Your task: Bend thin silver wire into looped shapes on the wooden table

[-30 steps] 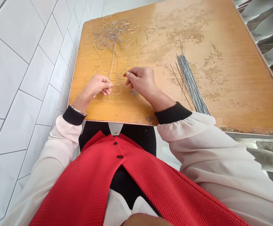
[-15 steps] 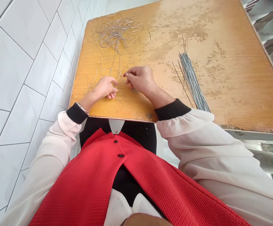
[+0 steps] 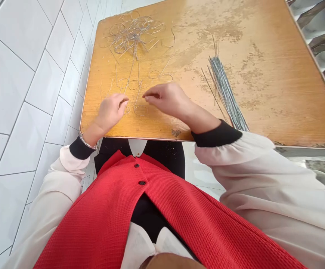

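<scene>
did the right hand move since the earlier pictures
Yes: the right hand has moved toward the near edge of the wooden tabletop, and its fingertips now sit closer to that edge.

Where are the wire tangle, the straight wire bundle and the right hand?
wire tangle point(image 3: 130, 33): head view, its centre.
straight wire bundle point(image 3: 226, 93): head view, its middle.
right hand point(image 3: 166, 99): head view, its back.

A scuffed wooden surface point(image 3: 271, 97) carries a tangle of thin bent wire point(image 3: 131, 33) beyond the left hand point(image 3: 111, 112) and a bundle of straight grey rods point(image 3: 226, 91) right of the right hand point(image 3: 166, 99).
</scene>
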Available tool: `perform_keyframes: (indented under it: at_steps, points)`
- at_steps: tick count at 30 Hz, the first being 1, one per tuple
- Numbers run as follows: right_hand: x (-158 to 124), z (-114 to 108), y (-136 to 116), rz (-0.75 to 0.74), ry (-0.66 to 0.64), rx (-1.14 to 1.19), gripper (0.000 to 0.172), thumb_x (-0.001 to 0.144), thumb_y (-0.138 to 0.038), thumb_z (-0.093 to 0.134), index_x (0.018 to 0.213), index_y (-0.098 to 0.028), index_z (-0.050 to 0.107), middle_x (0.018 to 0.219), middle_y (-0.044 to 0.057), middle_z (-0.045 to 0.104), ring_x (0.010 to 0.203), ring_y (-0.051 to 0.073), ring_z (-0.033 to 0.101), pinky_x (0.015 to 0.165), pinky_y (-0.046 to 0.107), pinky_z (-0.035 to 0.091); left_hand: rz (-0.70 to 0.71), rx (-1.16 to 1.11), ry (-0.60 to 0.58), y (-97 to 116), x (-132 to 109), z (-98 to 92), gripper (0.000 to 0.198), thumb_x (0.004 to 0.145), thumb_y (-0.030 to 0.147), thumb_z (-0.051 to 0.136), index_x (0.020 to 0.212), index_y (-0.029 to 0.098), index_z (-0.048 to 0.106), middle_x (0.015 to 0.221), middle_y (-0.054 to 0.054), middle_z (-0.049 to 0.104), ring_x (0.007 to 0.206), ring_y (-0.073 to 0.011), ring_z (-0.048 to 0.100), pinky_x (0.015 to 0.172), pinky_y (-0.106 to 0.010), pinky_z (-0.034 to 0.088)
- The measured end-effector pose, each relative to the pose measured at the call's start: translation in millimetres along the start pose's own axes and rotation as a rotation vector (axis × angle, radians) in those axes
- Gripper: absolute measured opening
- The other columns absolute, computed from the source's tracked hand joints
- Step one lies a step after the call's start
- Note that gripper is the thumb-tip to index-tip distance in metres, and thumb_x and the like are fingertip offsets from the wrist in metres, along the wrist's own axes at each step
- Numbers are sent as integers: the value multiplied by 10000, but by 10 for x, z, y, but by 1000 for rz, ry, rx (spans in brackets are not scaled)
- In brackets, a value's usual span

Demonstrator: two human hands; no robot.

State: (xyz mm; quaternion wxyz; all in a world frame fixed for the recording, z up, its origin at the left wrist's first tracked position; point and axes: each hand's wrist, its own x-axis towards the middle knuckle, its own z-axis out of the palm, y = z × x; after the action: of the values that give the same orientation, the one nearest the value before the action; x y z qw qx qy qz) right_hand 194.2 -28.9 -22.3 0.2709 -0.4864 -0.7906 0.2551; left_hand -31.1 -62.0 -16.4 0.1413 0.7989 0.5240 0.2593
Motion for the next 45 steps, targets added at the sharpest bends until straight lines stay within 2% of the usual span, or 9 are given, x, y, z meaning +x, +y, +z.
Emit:
perform_keyframes:
  at_steps: [4,8,16,25,28,32,35,39,45]
  points:
    - [-446,46,-62,-316,-51,-275,316,977,-248,481,1093,-164,762,1138,149,764,1038,300,703,990,502,526,267,163,-91,85,-193,96,282,991,223,536,1216,133,679,1378,-155,668,1306,-265,626,1104,-445,488]
    - [-670,175,-63,-466,-46,-370,395,1034,-266,406,1236,-135,719,1302,169,711,1153,311,665,1033,521,546,365,263,-162,147,-303,226,354,1018,267,510,1309,112,641,1458,-180,620,1454,-307,505,1207,-545,384]
    - [-697,211,35,-518,-58,-420,419,1045,-226,416,1310,-28,674,1365,211,677,1301,321,624,1118,507,533,322,325,-140,179,-473,346,417,1028,302,505,1325,35,623,1423,-220,637,1372,-317,586,1178,-515,435]
    - [-794,276,-61,-475,-52,-333,400,1038,-221,405,1298,-103,686,1374,180,679,1292,299,634,1083,513,553,345,288,-59,91,-456,320,349,1020,267,514,1259,55,654,1343,-212,686,1324,-311,627,1146,-524,473]
    - [-833,104,-11,-316,43,-325,383,1039,-249,396,1222,-159,720,1305,150,719,1192,278,689,1027,466,576,359,265,29,55,-473,301,319,1023,226,483,1248,92,664,1338,-189,697,1327,-297,629,1140,-531,480]
    - [-911,-435,208,269,330,-527,357,1002,-323,440,1111,-173,746,1179,182,731,1063,340,708,899,494,561,361,241,172,-6,-499,246,309,1032,219,450,1214,140,686,1303,-146,723,1303,-274,648,1113,-518,510]
    - [-967,-764,413,554,276,-673,367,950,-430,504,1076,-173,734,1180,226,697,1098,409,657,888,538,517,348,219,234,-48,-509,208,297,1032,237,456,1186,153,696,1277,-133,735,1259,-263,673,1081,-490,536]
    - [-990,-809,649,670,144,-685,423,883,-561,595,1007,-176,716,1167,218,674,1066,402,644,900,533,488,345,162,209,-63,-515,217,285,1026,236,468,1166,158,703,1247,-129,747,1252,-254,678,1073,-471,544]
    - [-842,-730,776,554,136,-700,366,916,-434,536,1000,-143,741,1139,220,692,1006,362,656,868,509,502,367,154,176,-17,-538,280,277,1017,234,489,1156,161,717,1241,-128,751,1237,-251,686,1075,-470,551]
